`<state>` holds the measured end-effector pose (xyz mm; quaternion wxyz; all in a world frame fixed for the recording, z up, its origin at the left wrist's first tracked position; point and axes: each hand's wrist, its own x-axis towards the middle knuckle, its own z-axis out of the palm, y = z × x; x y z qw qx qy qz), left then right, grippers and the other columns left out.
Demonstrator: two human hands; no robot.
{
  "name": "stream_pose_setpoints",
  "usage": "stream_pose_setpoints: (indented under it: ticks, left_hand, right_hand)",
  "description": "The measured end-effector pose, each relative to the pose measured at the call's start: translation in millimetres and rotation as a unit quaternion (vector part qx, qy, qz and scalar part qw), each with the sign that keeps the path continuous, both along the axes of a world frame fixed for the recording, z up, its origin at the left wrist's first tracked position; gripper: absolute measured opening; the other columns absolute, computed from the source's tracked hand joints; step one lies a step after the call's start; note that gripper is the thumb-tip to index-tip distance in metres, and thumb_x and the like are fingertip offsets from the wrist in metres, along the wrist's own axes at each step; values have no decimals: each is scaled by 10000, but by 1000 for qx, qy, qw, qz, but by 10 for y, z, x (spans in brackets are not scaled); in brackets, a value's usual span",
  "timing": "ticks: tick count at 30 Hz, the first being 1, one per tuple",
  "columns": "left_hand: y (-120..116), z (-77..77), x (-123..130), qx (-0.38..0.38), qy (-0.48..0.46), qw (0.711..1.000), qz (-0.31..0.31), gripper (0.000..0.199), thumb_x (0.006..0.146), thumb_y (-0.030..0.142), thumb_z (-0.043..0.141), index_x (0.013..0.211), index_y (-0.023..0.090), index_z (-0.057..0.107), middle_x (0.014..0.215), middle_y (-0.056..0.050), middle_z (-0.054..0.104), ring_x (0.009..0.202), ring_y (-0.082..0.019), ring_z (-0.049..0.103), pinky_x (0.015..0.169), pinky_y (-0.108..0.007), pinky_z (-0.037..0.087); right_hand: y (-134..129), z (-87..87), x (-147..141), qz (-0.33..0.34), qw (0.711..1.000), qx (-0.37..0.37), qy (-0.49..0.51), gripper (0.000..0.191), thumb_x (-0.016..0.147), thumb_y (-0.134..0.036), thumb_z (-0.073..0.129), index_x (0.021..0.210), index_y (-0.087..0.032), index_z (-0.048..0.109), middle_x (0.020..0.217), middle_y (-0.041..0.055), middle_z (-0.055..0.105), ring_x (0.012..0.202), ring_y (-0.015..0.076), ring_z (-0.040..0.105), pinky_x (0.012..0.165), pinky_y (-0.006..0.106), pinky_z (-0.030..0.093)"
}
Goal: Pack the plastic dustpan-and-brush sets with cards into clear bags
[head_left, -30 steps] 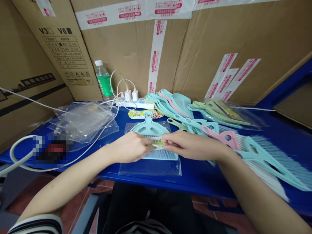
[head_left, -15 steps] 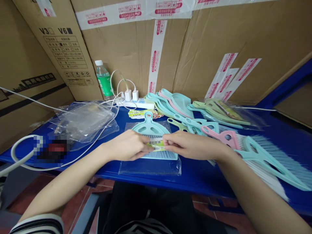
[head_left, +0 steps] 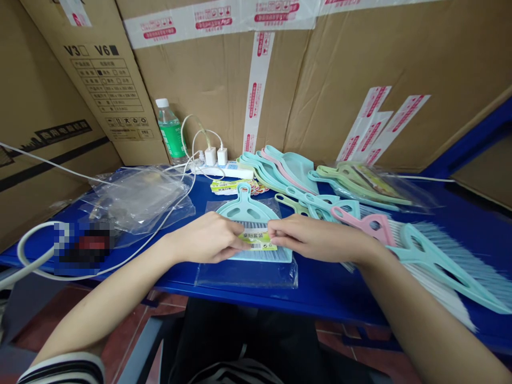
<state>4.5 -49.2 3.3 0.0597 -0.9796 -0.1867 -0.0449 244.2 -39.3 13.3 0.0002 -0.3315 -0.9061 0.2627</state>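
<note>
A yellow-green printed label (head_left: 258, 239) is stretched between my two hands, above a light-blue dustpan with a brush (head_left: 245, 207). My left hand (head_left: 214, 237) pinches the label's left end, fingers closed. At its right end, my right hand (head_left: 298, 233) has its fingers curled together on the label's upper edge. The dustpan lies with its handle pointing away from me, on a clear plastic bag (head_left: 244, 276). More labels (head_left: 228, 186) are heaped just behind the dustpan's handle.
Blue, pink and green dustpans (head_left: 296, 168) and several brushes (head_left: 432, 256) cover the right side of the blue table (head_left: 320, 296). Clear bags (head_left: 140, 194), a bottle (head_left: 172, 133), a power strip (head_left: 236, 170) and white cables lie left and behind. Cardboard boxes (head_left: 216, 80) stand behind.
The label between my hands now shows more of its lower printed strip and lies flatter. My fingers have shifted slightly; the dustpan has stayed in place.
</note>
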Motion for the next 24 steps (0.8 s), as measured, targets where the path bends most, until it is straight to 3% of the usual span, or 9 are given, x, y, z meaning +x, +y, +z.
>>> stream_pose_setpoints:
  ticks: [9, 17, 20, 24]
  left_hand:
    - [8, -12, -3, -1, -7, 1000, -5, 280, 905, 176, 513, 1068, 231, 735, 680, -2, 608, 530, -129, 527, 453, -286, 293]
    - [19, 68, -59, -18, -93, 995, 16, 278, 949, 264, 498, 1146, 212, 687, 755, -2, 588, 576, -120, 525, 539, -252, 375]
    - [28, 99, -78, -51, -90, 994, 27, 292, 909, 304, 576, 1155, 166, 652, 812, -16, 625, 644, -136, 572, 566, -248, 393]
    - [25, 92, -69, -116, -51, 991, 34, 184, 839, 255, 640, 1007, 185, 666, 771, 8, 643, 653, -135, 596, 554, -236, 380]
  right_hand:
    - [-5, 0, -13, -1, 1000, -3, 0, 255, 950, -353, 328, 720, -244, 347, 642, -23, 422, 591, 156, 400, 581, 298, 303]
    - [-10, 0, -4, -2, 1000, -5, 5, 185, 893, -317, 507, 751, -232, 424, 588, -73, 390, 546, 130, 395, 577, 277, 319]
    - [-16, 6, -8, -2, 1000, 17, -9, 150, 863, -297, 590, 790, -220, 484, 607, -74, 397, 579, 135, 428, 605, 276, 340]
    - [-35, 13, -14, 0, 999, 41, -28, 119, 832, -227, 638, 818, -209, 521, 624, -70, 404, 603, 138, 440, 601, 262, 338]
